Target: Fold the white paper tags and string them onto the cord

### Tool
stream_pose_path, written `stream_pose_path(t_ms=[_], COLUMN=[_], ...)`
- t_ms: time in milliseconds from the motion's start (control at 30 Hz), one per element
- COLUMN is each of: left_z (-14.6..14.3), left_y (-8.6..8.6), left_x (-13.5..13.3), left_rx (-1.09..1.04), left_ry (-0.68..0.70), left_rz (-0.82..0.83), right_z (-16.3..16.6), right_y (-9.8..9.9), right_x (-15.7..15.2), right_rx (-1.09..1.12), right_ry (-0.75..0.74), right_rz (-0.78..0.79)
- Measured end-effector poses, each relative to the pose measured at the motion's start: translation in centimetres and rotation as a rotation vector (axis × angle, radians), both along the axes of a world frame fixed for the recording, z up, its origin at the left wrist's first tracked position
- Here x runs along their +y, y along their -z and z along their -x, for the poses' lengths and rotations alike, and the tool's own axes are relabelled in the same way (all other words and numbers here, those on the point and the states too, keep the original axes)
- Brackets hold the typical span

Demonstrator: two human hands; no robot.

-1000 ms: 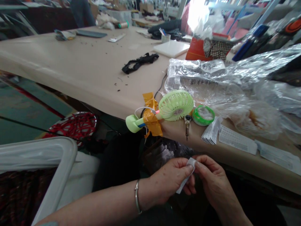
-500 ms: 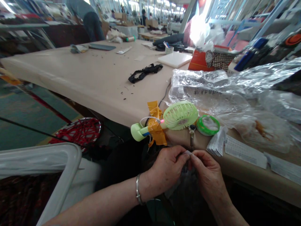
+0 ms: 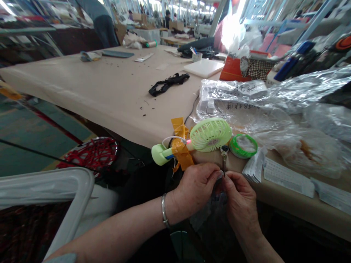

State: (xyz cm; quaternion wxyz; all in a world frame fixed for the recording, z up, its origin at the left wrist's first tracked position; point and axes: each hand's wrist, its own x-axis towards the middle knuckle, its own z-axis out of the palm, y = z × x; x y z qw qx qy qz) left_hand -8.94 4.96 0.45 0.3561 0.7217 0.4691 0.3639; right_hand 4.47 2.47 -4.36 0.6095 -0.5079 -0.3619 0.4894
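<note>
My left hand and my right hand meet fingertip to fingertip just under the table's front edge, both closed in a pinch. What they pinch is hidden between the fingers. Right above them a small metal tool hangs over the edge. A light green hand fan is fixed to the edge with orange tape. A green tape roll lies beside it. A silver bracelet circles my left wrist.
White label strips lie at the right on the beige table. Crinkled clear plastic bags cover the right side. A black fabric scrap lies mid-table. A white bin rim stands at my lower left. A person stands far back.
Both hands rose from my lap to the table edge. The white label seen between my fingers a second ago is no longer visible.
</note>
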Motion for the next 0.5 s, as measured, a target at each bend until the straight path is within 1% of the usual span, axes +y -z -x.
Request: stream_pose_path(t_ms=[267, 500], left_z=[0.09, 0.31], left_y=[0.33, 0.56], left_x=[0.23, -0.41], left_rx=[0.048, 0.022], left_ry=[0.027, 0.072], left_rz=[-0.023, -0.045], right_z=[0.11, 0.04], right_y=[-0.11, -0.35], right_x=[0.04, -0.64], right_rx=[-0.011, -0.050], right_ry=[0.003, -0.025], right_rz=[0.001, -0.065])
